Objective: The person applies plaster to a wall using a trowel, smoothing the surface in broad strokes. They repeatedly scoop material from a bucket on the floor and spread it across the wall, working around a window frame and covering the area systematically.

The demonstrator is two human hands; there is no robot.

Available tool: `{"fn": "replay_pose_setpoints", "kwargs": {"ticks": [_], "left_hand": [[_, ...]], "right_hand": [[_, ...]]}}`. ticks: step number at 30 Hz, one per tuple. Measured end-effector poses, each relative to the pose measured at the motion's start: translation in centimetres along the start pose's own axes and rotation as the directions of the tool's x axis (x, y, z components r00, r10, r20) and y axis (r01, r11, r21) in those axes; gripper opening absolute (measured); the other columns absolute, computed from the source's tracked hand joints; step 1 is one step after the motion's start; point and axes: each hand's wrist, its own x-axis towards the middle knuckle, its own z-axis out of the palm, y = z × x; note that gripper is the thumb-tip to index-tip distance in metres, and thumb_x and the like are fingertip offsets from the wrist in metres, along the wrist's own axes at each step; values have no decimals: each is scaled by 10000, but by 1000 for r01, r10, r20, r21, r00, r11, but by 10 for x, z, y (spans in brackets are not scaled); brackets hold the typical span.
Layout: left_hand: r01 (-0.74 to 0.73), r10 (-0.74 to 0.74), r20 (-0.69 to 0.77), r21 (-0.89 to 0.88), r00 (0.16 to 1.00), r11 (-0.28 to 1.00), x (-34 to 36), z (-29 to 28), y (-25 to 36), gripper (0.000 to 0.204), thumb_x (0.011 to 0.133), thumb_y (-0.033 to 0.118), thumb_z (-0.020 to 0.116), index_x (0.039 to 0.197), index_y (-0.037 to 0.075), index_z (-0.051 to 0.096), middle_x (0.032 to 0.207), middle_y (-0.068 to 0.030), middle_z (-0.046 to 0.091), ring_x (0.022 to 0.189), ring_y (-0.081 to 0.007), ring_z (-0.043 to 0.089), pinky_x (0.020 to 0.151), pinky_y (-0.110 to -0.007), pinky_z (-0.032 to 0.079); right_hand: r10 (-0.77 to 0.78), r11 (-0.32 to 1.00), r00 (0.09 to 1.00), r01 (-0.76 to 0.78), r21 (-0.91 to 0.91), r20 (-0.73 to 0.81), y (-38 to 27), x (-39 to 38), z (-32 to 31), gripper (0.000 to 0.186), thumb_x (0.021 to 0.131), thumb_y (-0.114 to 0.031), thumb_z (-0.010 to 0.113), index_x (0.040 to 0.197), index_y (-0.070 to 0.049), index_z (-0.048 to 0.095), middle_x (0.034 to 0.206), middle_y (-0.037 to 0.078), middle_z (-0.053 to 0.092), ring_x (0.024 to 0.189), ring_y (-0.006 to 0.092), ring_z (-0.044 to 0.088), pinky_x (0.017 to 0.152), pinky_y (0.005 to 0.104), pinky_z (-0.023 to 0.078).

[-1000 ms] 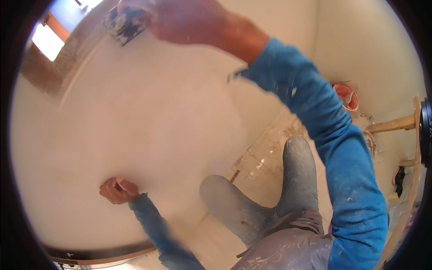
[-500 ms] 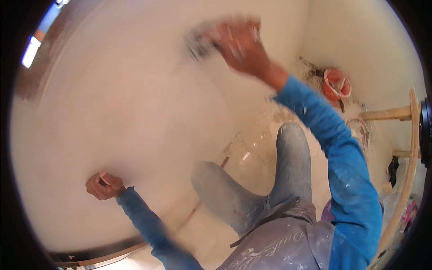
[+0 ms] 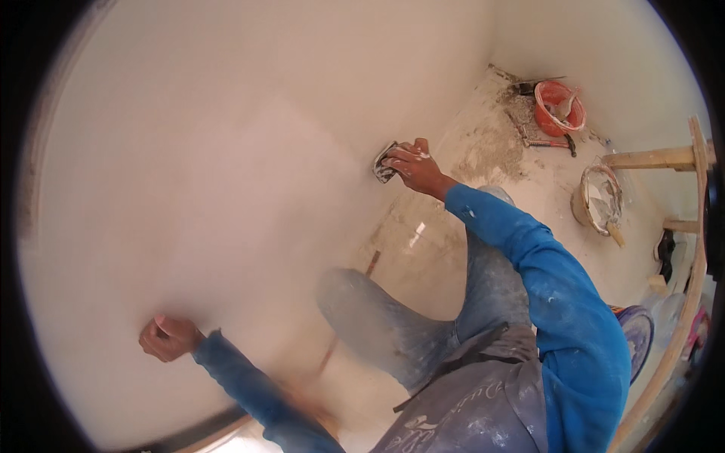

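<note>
My right hand [image 3: 417, 167] is closed round a dark, dusty sanding block [image 3: 384, 166], which lies against the pale plastered wall [image 3: 234, 181] low down, close to where it meets the floor. White dust coats the fingers, and the block's working face is hidden against the wall. Off to the left, my left hand [image 3: 168, 337] is curled into a loose fist beside the same wall, its shadow just above it. Nothing shows in that fist. A haze of dust hangs between the two hands.
A red bucket [image 3: 541, 117] with tools in it stands at the far right corner, a hammer [image 3: 550, 143] beside it. Nearer are a plaster-smeared pail [image 3: 580, 208] and a wooden frame [image 3: 696, 219]. Dust and debris mark the tiled floor [image 3: 483, 155]. My bent knees are close to the wall.
My right hand has swept down the wall with the sanding block, from high up to near the floor. My left hand has shifted slightly downward, still a fist.
</note>
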Motion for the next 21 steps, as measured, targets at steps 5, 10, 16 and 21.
{"fn": "replay_pose_setpoints", "kwargs": {"ticks": [5, 10, 16, 21], "left_hand": [[-40, 40, 21, 1, 999, 999, -1, 2, -4, 352, 857, 286, 659, 617, 60, 537, 642, -39, 532, 625, -215, 504, 536, -334, 381], [-52, 53, 32, -44, 998, 998, -4, -1, -17, 286, 830, 241, 686, 657, 33, 594, 642, -58, 554, 587, -217, 522, 503, -339, 395], [-67, 73, 83, -70, 994, 995, -1, -4, -15, 308, 855, 234, 677, 639, 32, 593, 641, -79, 561, 554, -244, 519, 491, -349, 391], [-62, 66, 84, -46, 994, 997, 0, -5, -13, 351, 890, 322, 657, 713, 23, 603, 694, -102, 570, 623, -284, 542, 576, -404, 450]], "right_hand": [[-116, 993, 842, 117, -31, -528, -13, 170, -147, 243, 844, -93, 616, 1086, -117, 615, 1051, 102, 571, 972, 292, 532, 835, 544, 344], [-114, 991, 822, 134, -4, -558, -4, 232, -139, 316, 816, -127, 669, 1129, -139, 627, 1055, 86, 593, 984, 293, 548, 837, 470, 365], [235, 972, 967, -234, -23, 94, -16, 4, 24, 408, 770, -61, 658, 1146, -215, 629, 1197, 54, 563, 1150, 294, 504, 954, 549, 304], [419, 881, 886, -449, 147, 198, -23, -72, 15, 322, 771, -51, 634, 1075, -156, 630, 1114, 66, 540, 1100, 260, 507, 954, 468, 282]]}}
